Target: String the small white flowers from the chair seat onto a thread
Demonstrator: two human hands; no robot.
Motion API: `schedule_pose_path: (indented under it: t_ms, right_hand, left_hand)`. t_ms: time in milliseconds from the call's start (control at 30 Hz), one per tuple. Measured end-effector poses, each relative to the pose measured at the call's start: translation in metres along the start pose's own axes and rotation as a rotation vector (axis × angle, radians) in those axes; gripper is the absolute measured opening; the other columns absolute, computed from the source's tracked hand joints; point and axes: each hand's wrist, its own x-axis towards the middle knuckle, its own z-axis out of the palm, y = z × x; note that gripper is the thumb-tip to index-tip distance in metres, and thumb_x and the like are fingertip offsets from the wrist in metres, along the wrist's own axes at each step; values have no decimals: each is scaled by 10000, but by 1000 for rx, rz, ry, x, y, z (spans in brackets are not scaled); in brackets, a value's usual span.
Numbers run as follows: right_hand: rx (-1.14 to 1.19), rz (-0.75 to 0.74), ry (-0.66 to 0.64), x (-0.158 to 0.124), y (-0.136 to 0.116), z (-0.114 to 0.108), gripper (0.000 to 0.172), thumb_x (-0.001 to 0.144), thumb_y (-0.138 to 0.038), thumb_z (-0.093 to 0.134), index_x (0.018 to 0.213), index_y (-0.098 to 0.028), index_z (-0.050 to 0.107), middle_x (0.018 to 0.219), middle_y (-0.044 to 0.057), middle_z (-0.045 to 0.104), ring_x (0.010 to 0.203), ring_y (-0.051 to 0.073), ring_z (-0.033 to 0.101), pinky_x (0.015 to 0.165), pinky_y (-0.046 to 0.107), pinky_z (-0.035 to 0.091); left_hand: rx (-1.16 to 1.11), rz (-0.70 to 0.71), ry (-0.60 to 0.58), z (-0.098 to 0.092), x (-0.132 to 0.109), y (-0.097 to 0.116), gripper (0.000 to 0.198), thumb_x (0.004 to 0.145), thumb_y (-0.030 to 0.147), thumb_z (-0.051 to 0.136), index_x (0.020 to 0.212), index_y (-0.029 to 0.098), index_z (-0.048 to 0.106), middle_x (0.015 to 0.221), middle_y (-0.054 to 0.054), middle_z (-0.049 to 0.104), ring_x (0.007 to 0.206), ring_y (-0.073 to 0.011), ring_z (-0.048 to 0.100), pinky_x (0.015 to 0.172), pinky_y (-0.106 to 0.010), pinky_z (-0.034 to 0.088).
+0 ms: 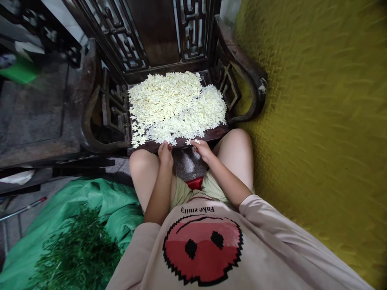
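Head view: a dark carved wooden chair (155,40) is standing just beyond the grip, small white star-shaped flowers (172,100) lying over its seat; a yellow embossed sheet (317,121) is rising at the grip's right. The left hand (165,154), fingers curled, is resting at the flowers' near edge; the right hand (203,150) is touching flowers there. Whether either is pinching one cannot be determined.

The head camera looks forward and down past the wearer's shirt (208,245). It faces nearby flowers (177,106) on a chair (157,34).
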Motion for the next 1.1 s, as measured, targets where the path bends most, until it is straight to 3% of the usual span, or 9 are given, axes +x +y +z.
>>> schedule_pose_path:
  t_ms: [167,333,467,633,800,967,1100]
  right_hand:
    - [5,57,108,2,5,-1,363,556,-449,730,595,-185,485,452,-67,375,413,51,306,411,217,255]
    - [0,50,112,2,5,-3,388,525,-471,731,583,-182,479,458,-71,374,422,52,312,416,216,251]
    - [3,51,49,1,2,-1,397,510,-496,729,620,-177,518,459,-76,369,429,55,313,428,219,244]
    - [57,68,-83,-1,1,6,401,497,-476,743,677,-166,564,469,-79,375,439,48,307,436,212,226]
    - [107,68,-78,-1,0,4,377,508,-432,746,712,-155,591,485,-78,400,446,44,321,446,205,237]
    - [87,126,37,1,0,1,216,650,-341,656,708,-138,608,460,-77,383,396,39,294,425,206,214]
    - [86,195,44,2,0,1,196,771,-261,494,774,-122,633,464,-64,416,341,32,227,410,209,220]
  left_hand:
    - [-36,-37,-79,24,26,15,184,789,345,598,849,174,564,767,-26,600,753,-87,605,752,-218,453]
    - [138,37,-105,33,32,16,324,739,312,649,1031,183,597,833,-44,641,733,-92,612,715,-211,460]
    - [344,45,-206,21,5,-2,286,639,353,704,862,178,669,740,-18,654,628,-99,582,622,-215,450]
    - [410,-93,-304,17,-18,-15,206,608,333,713,696,151,673,625,-21,634,597,-123,571,588,-232,415]
    - [449,27,-337,23,-18,-13,191,656,330,673,633,143,649,563,2,590,550,-100,527,591,-228,404]
    - [345,111,-184,22,-12,-12,193,724,335,610,696,144,622,612,16,590,540,-79,522,587,-208,418]
    - [203,41,-30,18,9,-4,217,803,349,538,797,141,601,659,3,598,536,-58,532,589,-188,425]
